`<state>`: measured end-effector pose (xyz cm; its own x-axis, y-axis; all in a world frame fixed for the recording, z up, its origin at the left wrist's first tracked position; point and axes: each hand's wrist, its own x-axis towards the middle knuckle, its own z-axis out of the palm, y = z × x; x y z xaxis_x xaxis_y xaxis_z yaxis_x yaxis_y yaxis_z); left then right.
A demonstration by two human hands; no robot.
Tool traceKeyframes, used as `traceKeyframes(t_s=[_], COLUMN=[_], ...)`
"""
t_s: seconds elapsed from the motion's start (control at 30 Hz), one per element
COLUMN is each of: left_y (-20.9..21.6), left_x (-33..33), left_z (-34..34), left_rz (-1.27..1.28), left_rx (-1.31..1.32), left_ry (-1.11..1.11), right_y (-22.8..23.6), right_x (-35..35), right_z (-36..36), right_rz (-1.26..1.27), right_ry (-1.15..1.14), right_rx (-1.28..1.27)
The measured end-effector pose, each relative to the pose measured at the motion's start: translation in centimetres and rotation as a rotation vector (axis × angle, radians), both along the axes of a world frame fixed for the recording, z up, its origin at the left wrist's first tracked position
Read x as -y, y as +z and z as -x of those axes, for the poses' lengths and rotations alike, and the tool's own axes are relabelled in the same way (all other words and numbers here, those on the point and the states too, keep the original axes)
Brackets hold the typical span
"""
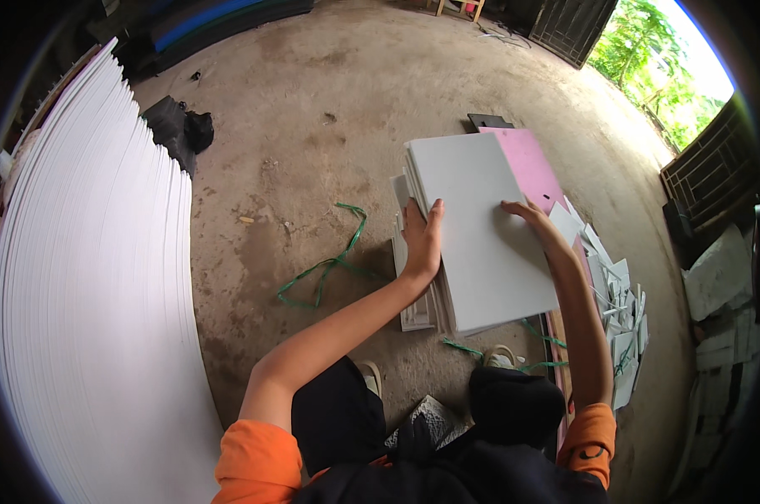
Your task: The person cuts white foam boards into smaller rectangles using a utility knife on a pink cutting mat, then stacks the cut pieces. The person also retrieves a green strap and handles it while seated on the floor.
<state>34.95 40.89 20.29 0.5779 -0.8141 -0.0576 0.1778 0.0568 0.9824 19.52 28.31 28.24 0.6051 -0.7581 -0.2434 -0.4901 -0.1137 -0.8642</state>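
Observation:
A thick stack of white sheets (pixel 481 244) is in front of me, slightly tilted, its edges not quite even on the left side. My left hand (pixel 423 244) presses along the stack's left side, thumb up and fingers stretched against the edges. On the right, my right hand (pixel 531 220) grips the other long edge, its fingertips resting on the top sheet. Between them the two hands hold the stack. Beneath and left of it shows a lower pile of white sheets (pixel 417 312), mostly hidden.
A tall bank of white sheets (pixel 94 294) rises on my left. A pink board (pixel 527 168) lies beyond the stack, with white scraps (pixel 623 319) to the right. Green strapping (pixel 325 265) curls on the concrete floor (pixel 312 160). A dark bag (pixel 197 130) lies farther off.

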Motion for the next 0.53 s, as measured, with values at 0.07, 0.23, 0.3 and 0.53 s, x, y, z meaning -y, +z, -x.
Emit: traceKeyframes(t_s=[0.07, 0.23, 0.3, 0.53], left_y=[0.2, -2.5, -3.0, 1.1], left_x=[-0.3, 0.5, 1.5, 1.4], left_z=[0.4, -0.9, -1.9, -2.9], left_rz=[-0.155, -0.041, -0.002, 0.023], left_rx=[0.115, 0.027, 0.037, -0.255], left_ry=[0.014, 0.054, 0.014, -0.331], right_y=[-1.0, -1.7, -0.8, 0.7], right_x=[0.3, -0.3, -1.2, -2.9], right_z=[0.8, 0.3, 0.3, -1.1], right_rz=[0.007, -0.010, -0.089, -0.192], right_ry=[0.011, 0.109, 0.087, -0.096], right_rx=[-0.017, 0.136, 0.209, 0.139])
